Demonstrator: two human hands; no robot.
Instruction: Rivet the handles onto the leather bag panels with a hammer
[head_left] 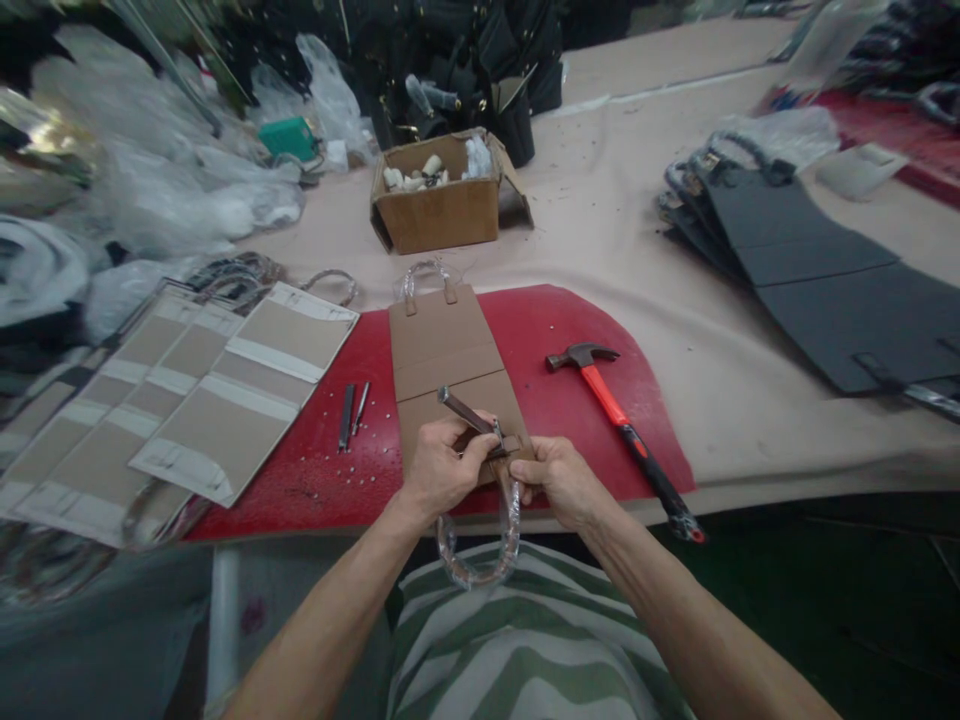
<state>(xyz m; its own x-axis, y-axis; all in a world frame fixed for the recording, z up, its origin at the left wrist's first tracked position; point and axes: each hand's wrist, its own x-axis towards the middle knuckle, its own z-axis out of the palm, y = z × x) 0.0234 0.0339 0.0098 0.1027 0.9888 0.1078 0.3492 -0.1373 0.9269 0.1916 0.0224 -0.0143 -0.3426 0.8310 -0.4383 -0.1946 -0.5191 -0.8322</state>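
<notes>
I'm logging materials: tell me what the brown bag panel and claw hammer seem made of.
Brown bag panel: matte, perhaps real or imitation leather, given its smooth surface. Claw hammer: dark-grey head with dull sheen, likely metal; bright orange-and-black handle, probably plastic or rubber.

The panel (431, 345) is tan, its handle (480, 577) brown. The held bar (467, 410) seems dark brown, though blur muddies the shade. The mat (525, 325) is red with white specks. The hammer (609, 402) is grey, orange-red and black. The shirt (525, 640) shows green and white zigzag stripes. Left sheets (214, 425) are beige banded white, right sheets (825, 275) charcoal.
</notes>
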